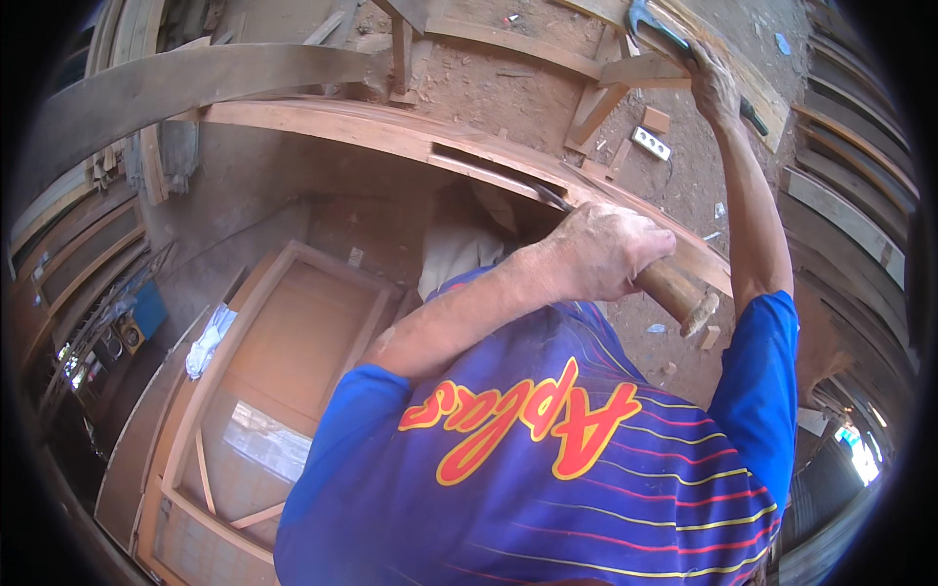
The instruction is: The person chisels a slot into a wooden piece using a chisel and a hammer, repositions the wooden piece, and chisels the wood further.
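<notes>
My left hand (606, 254) is clenched around the thick wooden handle of a chisel (684, 293). Its metal blade (547, 195) runs up and left to a slot in the curved wooden frame piece (391, 122) in front of me. My right hand (713, 83) is raised high at the upper right. It grips a hammer with a dark handle, and the hammer's metal head (643, 18) sits at the top edge, well above the chisel. My blue striped shirt fills the lower middle and hides what lies beneath it.
A panelled wooden door frame (293, 322) lies flat at lower left, with a white cloth (210, 337) on its edge. A curved plank (195, 83) arches at upper left. A white power strip (652, 143) and wood offcuts lie on the dirt floor. Stacked frames (850, 146) line the right side.
</notes>
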Demonstrator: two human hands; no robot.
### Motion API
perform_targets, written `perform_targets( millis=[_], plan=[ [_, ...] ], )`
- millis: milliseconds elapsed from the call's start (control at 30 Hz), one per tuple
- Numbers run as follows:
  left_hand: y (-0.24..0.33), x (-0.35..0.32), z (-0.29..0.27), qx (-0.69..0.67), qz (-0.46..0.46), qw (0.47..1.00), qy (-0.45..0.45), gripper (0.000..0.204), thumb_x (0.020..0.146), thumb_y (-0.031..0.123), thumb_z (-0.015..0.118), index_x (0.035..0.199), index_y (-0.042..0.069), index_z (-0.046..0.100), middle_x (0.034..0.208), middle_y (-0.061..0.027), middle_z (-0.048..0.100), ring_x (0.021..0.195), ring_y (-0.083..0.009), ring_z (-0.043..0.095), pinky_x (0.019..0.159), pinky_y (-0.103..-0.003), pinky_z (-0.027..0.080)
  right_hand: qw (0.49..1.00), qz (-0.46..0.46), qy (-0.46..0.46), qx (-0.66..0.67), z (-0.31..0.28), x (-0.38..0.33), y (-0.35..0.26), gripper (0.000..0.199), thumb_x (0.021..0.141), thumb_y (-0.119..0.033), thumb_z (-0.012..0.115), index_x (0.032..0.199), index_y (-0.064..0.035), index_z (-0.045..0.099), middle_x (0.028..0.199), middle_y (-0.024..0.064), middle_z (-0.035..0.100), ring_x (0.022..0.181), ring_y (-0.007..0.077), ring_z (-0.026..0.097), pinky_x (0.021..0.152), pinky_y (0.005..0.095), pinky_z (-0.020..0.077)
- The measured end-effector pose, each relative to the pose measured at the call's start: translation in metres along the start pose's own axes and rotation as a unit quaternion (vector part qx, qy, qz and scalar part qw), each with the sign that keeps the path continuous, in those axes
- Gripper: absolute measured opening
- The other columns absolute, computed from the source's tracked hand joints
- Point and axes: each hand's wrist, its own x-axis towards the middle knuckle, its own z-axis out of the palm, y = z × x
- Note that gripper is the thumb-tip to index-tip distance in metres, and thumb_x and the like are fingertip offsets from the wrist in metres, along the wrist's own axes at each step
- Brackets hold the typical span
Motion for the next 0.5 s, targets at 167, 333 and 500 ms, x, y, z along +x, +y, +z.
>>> perform_targets(
  millis=[167,333,500],
  plan=[
    [-0.012,0.007,0.022,0.021,0.039,0.999,-0.012,0.032,0.07,0.015,0.082,0.096,0.011,0.064,0.084,-0.0096,0.067,0.083,-0.0331,0.07,0.072,-0.045,0.056,0.998,0.045,0.022,-0.023,-0.022,-0.019,0.003,0.047,0.106,-0.034,0.053,0.15,-0.0166,0.054,0.146,0.0148,0.061,0.134,0.0396,0.057,0.107,0.0479,0.0484],
    [-0.012,-0.007,-0.006,0.043,0.018,0.999,0.024,0.036,0.068,0.012,0.083,0.098,0.011,0.064,0.086,-0.0098,0.067,0.082,-0.0325,0.07,0.069,-0.045,0.056,0.894,0.074,-0.124,0.423,-0.178,-0.07,-0.13,0.056,0.108,-0.045,0.053,0.141,0.0001,0.061,0.125,0.0206,0.072,0.117,0.0295,0.07,0.103,0.0412,0.0516],
    [-0.004,0.014,-0.005,-0.007,0.031,0.997,0.075,0.039,0.066,0.007,0.084,0.1,0.011,0.065,0.089,-0.0105,0.068,0.082,-0.0331,0.071,0.069,-0.043,0.057,0.749,0.075,0.015,0.658,-0.229,-0.193,-0.175,0.07,0.101,-0.057,0.062,0.132,0.0062,0.063,0.122,0.0225,0.071,0.119,0.0348,0.068,0.107,0.0459,0.051]
  ],
)
